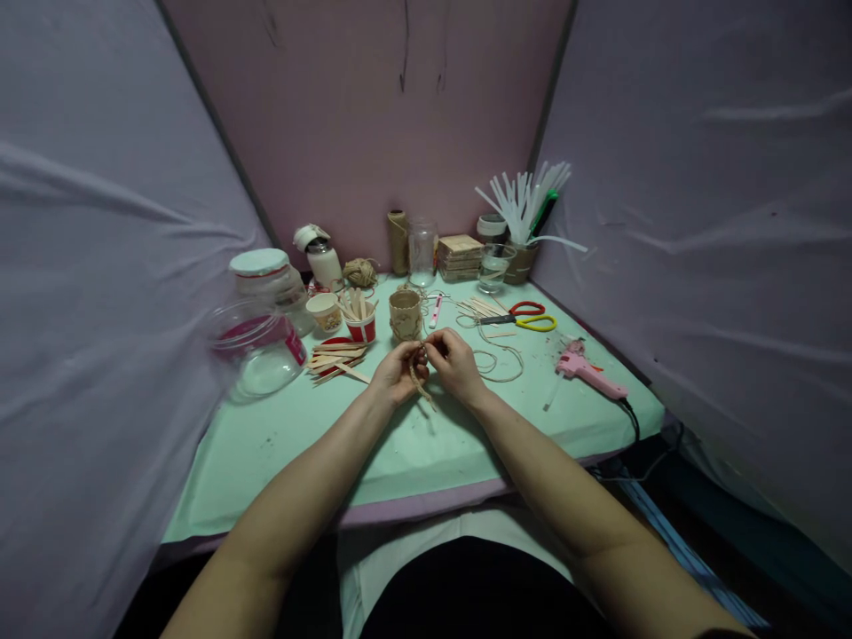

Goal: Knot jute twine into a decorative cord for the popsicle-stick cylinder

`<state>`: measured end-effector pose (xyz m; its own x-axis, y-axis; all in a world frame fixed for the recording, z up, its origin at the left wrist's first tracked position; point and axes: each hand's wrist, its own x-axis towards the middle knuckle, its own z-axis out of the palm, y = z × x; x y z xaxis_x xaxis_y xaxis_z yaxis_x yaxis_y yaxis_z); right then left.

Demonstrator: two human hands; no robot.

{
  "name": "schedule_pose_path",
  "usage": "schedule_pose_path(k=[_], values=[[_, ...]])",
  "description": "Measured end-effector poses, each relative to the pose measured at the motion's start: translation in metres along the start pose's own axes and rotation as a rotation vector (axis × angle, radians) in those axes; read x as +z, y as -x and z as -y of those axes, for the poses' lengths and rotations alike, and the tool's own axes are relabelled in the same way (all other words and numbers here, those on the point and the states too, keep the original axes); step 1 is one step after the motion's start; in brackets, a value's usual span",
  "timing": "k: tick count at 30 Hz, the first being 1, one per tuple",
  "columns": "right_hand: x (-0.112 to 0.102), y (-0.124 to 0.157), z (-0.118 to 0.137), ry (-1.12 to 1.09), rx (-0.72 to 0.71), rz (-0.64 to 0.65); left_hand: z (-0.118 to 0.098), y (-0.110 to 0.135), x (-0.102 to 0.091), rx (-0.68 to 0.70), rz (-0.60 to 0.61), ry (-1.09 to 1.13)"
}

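My left hand (399, 371) is closed on a braided length of twine (419, 383), whose end dangles below the fingers. My right hand (453, 359) pinches the same braid at its upper end, fingertips close to the left ones. Just beyond both hands stands a small tan cup (406, 316) with twine trim round its lower part. A loose thin cord (512, 377) curls over the table to the right of my right hand. The exact strands between my fingertips are too small to make out.
Scissors (525, 318) and a pink glue gun (592, 371) lie right. Wooden sticks (336, 358), a red cup of sticks (361, 327), a paper cup (324, 312) and a clear jar (266, 368) are left. Glue sticks (523, 204) and stacked wooden squares (459, 257) stand behind.
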<state>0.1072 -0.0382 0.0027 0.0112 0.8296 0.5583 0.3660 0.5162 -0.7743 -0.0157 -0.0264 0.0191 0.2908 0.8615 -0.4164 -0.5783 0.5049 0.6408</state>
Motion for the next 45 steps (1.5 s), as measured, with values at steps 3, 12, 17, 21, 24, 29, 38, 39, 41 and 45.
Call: schedule_pose_path(k=[3, 12, 17, 21, 24, 29, 38, 39, 41, 45], values=[[0.0, -0.001, -0.001, -0.097, 0.064, -0.026, 0.003, 0.002, 0.0, 0.166, 0.009, -0.093], [-0.007, -0.005, -0.003, -0.161, 0.164, -0.008, 0.008, -0.001, -0.006, 0.645, -0.081, -0.69], [-0.007, -0.007, -0.008, -0.215, 0.251, 0.032, 0.004, -0.001, -0.007, 0.817, -0.082, -0.95], [-0.006, -0.006, -0.006, -0.429, 0.451, 0.1, 0.002, 0.0, -0.009, 0.974, -0.109, -1.157], [-0.007, -0.006, -0.001, -0.718, 0.569, 0.152, 0.001, 0.0, -0.01, 1.032, -0.126, -1.246], [-0.01, -0.007, 0.005, -1.04, 0.61, 0.18, -0.002, -0.003, -0.01, 0.996, -0.177, -1.309], [-0.009, -0.011, 0.001, -0.945, 0.689, 0.075, 0.0, -0.007, -0.01, 0.526, -0.056, -0.777], [-0.008, -0.011, 0.001, -0.895, 0.693, 0.069, 0.0, -0.007, -0.01, 0.501, -0.051, -0.725], [-0.007, -0.01, 0.002, -0.793, 0.684, 0.041, 0.001, -0.006, -0.009, 0.478, -0.049, -0.666], [-0.007, -0.008, 0.003, -0.541, 0.582, 0.004, 0.002, -0.003, -0.006, 0.505, -0.067, -0.684]])
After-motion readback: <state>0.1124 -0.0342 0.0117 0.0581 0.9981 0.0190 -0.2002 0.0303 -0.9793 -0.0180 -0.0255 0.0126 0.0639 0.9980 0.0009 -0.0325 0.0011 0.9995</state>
